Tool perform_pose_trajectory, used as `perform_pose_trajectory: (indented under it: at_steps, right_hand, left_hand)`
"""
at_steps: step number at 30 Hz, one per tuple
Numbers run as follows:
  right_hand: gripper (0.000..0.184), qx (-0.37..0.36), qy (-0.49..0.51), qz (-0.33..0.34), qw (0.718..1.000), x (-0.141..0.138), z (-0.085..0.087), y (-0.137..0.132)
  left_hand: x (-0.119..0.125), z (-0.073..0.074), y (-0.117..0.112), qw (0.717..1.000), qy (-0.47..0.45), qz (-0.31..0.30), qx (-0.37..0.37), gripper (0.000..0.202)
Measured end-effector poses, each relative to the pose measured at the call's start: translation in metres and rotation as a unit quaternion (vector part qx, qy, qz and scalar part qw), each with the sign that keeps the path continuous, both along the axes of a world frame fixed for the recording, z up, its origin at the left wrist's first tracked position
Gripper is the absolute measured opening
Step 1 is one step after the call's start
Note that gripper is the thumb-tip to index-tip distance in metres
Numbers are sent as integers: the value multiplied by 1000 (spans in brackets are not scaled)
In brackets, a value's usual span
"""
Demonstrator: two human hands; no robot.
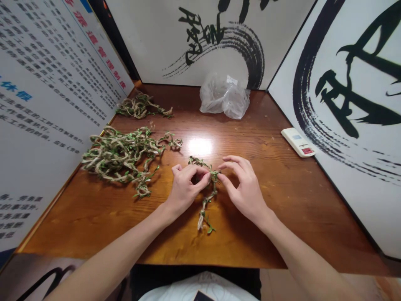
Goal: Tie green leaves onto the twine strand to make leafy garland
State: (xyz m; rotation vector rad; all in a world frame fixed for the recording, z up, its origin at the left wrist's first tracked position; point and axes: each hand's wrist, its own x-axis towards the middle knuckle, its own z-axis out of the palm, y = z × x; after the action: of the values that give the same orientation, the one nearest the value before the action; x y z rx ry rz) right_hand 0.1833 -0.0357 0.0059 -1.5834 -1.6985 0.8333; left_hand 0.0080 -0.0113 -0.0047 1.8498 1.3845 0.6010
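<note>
A short length of leafy twine (214,190), tan cord with small green leaves, lies in front of me on the table. Its frayed pale end points toward the near edge. My left hand (189,184) pinches the upper part of it between thumb and fingertips. From the other side, the thumb and index finger of my right hand (242,184) close around the same spot, the other fingers curved and apart. What the fingertips grip exactly is partly hidden. A large tangled pile of leafy twine (122,154) lies left of my left hand.
A smaller twine bundle (139,105) lies at the back left of the wooden table (269,246). A crumpled clear plastic bag (224,98) sits at the back. By the right panel lies a white handheld device (297,142). Printed panels (150,37) enclose three sides.
</note>
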Motion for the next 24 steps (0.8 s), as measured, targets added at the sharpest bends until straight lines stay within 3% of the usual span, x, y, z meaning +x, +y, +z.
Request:
perform_pose_trajectory:
  at_steps: [3,8,11,14,17,19,22,24]
  right_hand:
    - [21,64,-60,51,995,1,6,0]
    - [7,88,-104,53,989,1,4,1]
    - [4,30,-8,-3,1000,4,-1,2]
    - [8,-88,133,-66,985,5,-7,3]
    - [12,-142,106,-70,982,4,-9,1]
    - [8,-95,20,-49,994,3,-6,0]
    - [30,9,-48,22,999,4,3,2]
    - [35,47,-70,83,993,5,6,3]
  left_hand:
    - [-1,0,0,999,8,-18,27,14]
    - [0,2,0,996,23,-51,68,10]
    - [1,1,0,998,20,-38,55,10]
    - [2,0,0,1000,12,-9,24,14]
    - [2,0,0,1000,26,-7,2,13]
    - [1,1,0,999,37,-16,8,10]
    - [0,1,-1,998,49,-30,17,9]
    - [-1,1,-2,997,57,-40,16,11]
